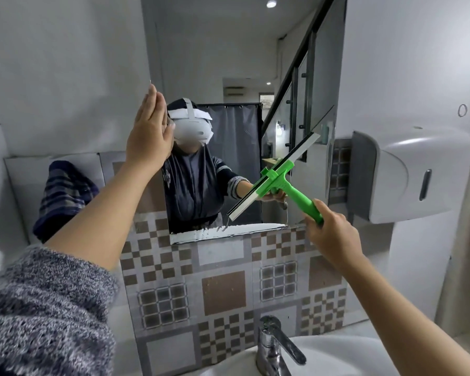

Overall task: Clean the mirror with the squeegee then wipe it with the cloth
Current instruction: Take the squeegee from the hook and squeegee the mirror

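A frameless mirror (pixel 255 63) hangs on the wall above a patterned tile splashback. My right hand (pixel 330 234) grips the handle of a green squeegee (pixel 280 176), whose blade lies tilted against the mirror's lower right part. Foam and water streaks run along the mirror's bottom edge. My left hand (pixel 149 134) is flat with fingers together, pressed on the mirror's left edge. A dark blue striped cloth (pixel 65 196) lies on the ledge to the left, untouched.
A grey paper towel dispenser (pixel 407 172) juts from the wall on the right. A chrome tap (pixel 274 348) and white sink (pixel 337 359) lie below. The mirror reflects a person wearing a white headset.
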A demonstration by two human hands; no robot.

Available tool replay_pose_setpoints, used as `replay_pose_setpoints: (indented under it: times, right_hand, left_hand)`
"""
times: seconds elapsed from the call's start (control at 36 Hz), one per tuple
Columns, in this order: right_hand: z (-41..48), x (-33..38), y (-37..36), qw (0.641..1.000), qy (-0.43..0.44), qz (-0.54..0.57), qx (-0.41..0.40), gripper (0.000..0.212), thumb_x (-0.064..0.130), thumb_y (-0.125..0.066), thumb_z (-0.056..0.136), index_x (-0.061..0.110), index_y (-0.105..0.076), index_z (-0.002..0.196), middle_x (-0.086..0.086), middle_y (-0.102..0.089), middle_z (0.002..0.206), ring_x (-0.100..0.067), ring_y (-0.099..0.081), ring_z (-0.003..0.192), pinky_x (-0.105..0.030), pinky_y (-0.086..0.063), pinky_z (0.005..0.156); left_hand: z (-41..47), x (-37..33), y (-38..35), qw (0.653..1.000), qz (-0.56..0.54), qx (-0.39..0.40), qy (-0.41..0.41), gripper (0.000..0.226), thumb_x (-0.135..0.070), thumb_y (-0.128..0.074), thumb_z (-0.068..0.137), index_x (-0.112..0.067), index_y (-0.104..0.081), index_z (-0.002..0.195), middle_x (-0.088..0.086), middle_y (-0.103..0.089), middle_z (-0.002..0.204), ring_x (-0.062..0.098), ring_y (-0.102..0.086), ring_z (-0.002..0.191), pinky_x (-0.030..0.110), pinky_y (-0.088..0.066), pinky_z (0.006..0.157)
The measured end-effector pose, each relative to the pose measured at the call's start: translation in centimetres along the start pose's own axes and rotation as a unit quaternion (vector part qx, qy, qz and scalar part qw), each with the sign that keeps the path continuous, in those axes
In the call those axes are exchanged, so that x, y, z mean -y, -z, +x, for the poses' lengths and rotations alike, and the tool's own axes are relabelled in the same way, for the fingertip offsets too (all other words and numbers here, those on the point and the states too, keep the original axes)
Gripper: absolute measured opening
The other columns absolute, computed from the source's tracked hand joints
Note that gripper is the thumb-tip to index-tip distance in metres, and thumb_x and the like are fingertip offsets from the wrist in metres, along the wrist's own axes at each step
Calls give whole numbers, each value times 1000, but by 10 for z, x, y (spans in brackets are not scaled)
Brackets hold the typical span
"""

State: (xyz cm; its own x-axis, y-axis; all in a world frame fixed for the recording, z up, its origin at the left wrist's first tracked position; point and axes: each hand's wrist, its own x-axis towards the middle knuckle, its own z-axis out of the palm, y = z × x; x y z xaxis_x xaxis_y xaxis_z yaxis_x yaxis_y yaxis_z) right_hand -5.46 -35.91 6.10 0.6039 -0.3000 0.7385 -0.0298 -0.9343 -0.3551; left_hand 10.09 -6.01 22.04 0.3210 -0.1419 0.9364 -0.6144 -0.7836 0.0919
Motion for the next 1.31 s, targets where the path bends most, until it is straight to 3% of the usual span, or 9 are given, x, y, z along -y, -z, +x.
replay_pose_setpoints:
  times: [0.11, 0.19, 0.33, 0.56, 0.75, 0.89, 1.06, 1.31]
  right_hand:
    - [-8, 2, -7, 998, -47, 32, 5, 40, 30, -52, 93, 15, -48, 129, -4, -55, 80, -23, -51, 63, -26, -35, 48]
    - [-14, 2, -14, 995, -81, 62, 12, 40, 31, -51, 93, 13, -48, 129, -4, -57, 79, -19, -52, 56, -21, -30, 42]
    - [-23, 6, -18, 989, -110, 101, 15, 39, 30, -50, 94, 13, -48, 128, -4, -56, 76, -9, -46, 51, -21, -27, 42]
    - [-43, -2, -30, 973, -170, 158, 17, 27, 26, -50, 94, 11, -53, 116, -2, -52, 62, -15, -46, 46, -23, -30, 42]
    - [-48, 5, -33, 960, -205, 188, 16, 21, 28, -48, 94, 11, -53, 104, -3, -51, 63, -16, -45, 48, -24, -30, 44]
    - [-54, 20, -45, 937, -242, 252, -2, 20, 30, -46, 94, 11, -53, 89, -6, -52, 64, -18, -44, 50, -36, -42, 50]
    - [-61, 45, -52, 901, -288, 323, -24, 22, 26, -46, 95, 9, -50, 81, -3, -46, 60, -14, -39, 47, -30, -37, 45]
    - [-70, 82, -67, 870, -338, 357, -32, 25, 27, -43, 97, 4, -54, 96, -5, -49, 68, -11, -41, 48, -21, -33, 41]
  left_hand:
    - [-1, -1, 2, 1000, 4, 5, 0, 59, -19, -45, 96, -10, -15, 146, 0, -4, 156, 16, -9, 142, 24, -18, 110]
    - [-2, -2, 4, 1000, 6, 11, -3, 61, -19, -46, 95, -10, -15, 146, 0, -4, 156, 18, -11, 142, 26, -21, 108]
    - [-2, -2, 5, 1000, 14, 22, -3, 63, -21, -47, 95, -10, -12, 146, 0, -1, 156, 19, -11, 142, 26, -22, 107]
    - [-5, -2, 7, 999, 13, 37, -2, 66, -21, -49, 94, -10, -11, 146, -1, 0, 156, 18, -8, 142, 30, -25, 108]
    - [-7, -5, 7, 999, 9, 43, 4, 67, -20, -50, 94, -8, -10, 146, 1, 2, 156, 18, -7, 142, 33, -24, 111]
    - [-11, -5, 6, 999, 13, 46, 2, 67, -20, -51, 93, -7, -11, 146, 2, 1, 156, 18, -6, 142, 32, -21, 112]
    - [-14, -3, 7, 998, 20, 51, -7, 69, -19, -53, 92, -6, -12, 146, 3, 0, 156, 19, -6, 142, 32, -24, 111]
    - [-16, -1, 5, 999, 16, 48, -13, 69, -19, -53, 92, -7, -11, 146, 4, 1, 156, 20, -7, 143, 31, -23, 111]
